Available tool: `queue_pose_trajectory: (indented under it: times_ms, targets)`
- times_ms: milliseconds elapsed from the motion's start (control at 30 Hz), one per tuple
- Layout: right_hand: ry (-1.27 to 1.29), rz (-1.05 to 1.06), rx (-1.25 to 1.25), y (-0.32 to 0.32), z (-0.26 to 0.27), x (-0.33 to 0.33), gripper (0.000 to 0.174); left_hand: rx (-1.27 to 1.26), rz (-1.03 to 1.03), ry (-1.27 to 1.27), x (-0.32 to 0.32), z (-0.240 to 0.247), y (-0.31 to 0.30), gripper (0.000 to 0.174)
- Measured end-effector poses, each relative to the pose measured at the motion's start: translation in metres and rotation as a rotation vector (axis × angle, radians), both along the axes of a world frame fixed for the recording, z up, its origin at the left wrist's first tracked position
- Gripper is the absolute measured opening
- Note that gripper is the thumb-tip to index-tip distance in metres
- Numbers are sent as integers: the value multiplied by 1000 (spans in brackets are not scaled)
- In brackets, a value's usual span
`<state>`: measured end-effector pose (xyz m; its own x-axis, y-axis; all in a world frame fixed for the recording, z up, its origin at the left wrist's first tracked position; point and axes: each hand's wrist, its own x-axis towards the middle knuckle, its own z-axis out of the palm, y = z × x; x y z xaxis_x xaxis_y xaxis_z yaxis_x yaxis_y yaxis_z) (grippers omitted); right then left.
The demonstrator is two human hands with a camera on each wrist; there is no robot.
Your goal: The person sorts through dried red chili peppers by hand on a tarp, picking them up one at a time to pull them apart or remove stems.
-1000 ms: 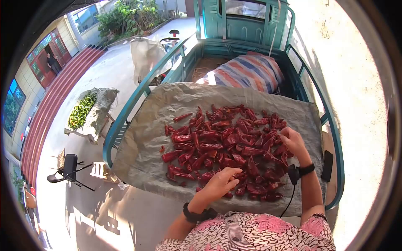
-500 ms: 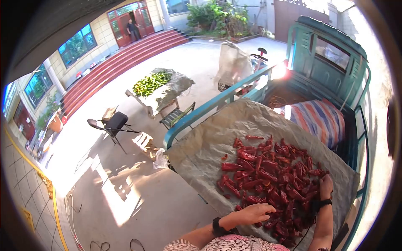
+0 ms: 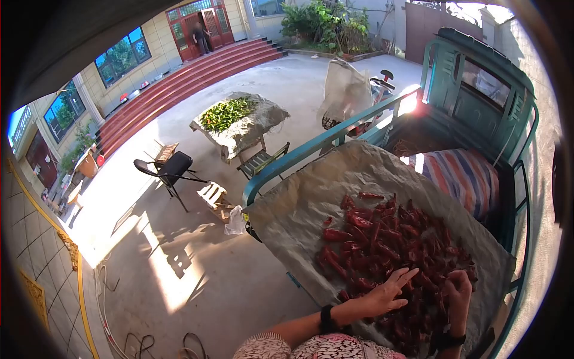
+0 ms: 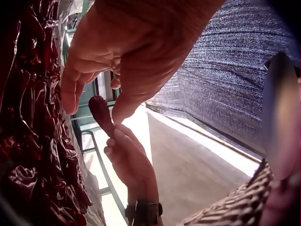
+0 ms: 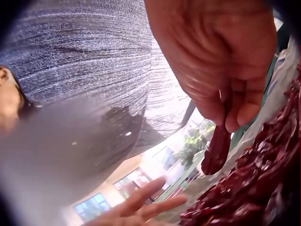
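Dried red peppers (image 3: 371,239) lie spread over a grey-brown cloth (image 3: 287,215) on the cart bed. The left hand (image 3: 382,297) hovers above them with fingers spread and nothing in its grip, palm seen close in the left wrist view. To its right, the right hand (image 3: 458,296) is raised over the pile. In the right wrist view the right hand (image 5: 225,70) pinches one dark red pepper (image 5: 217,149) by its end between thumb and fingertips; the same pepper (image 4: 100,113) points toward the left hand (image 4: 136,56) in the left wrist view, apart from the peppers below.
The green cart rail (image 3: 311,143) runs left of the cloth, and a striped sack (image 3: 457,179) lies beyond it. In the yard are a black chair (image 3: 173,169), a stand with green peppers (image 3: 227,113), a covered bike (image 3: 347,90) and a person on the steps (image 3: 200,39).
The right hand has risen off the pile's right side and moved left toward the left hand, whose fingers are spread wider. The head view first swung left, then shifted slightly.
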<state>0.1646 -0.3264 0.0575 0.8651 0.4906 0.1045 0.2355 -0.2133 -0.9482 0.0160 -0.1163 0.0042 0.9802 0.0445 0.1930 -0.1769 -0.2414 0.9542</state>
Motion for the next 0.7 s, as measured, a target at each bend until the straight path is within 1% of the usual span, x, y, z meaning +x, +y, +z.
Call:
queue_pose_trajectory:
  times_ms: [33,67,167,200,300,367,467,567,600,633,667,700]
  targets:
    - [77,40,20,4,2,-17,10,48,80,-67,4,-3,-6,74]
    - [153,79,40,7,4,-31,10,-71,84,-118,7,-10,-10,62]
    - [324,120,147,13,12,-59,10,-232,-131,98,11,-16,-4,47]
    - [383,110,194,9,11,-60,9,-364,-100,128,3,1,-4,36]
    - [503,62,361,16,17,-67,9,-312,-122,233,-2,11,6,34]
    - [389,36,304,16,16,-61,10,-279,-76,178,-6,15,8,32]
    - [272,-74,290,12,15,-41,11,-156,-3,179,-3,13,10,33]
    - [159,-165,244,10,9,-12,12,-247,-14,251,8,8,2,38]
    - [119,-175,214,8,3,1,13,-387,-80,339,12,9,0,46]
    - [79,-180,184,7,-4,14,13,-339,-20,207,16,0,-9,49]
    - [52,-190,98,6,-11,26,15,-290,41,76,21,-13,-22,52]
    - [24,-198,11,4,-18,39,17,-227,28,41,22,-15,-25,53]
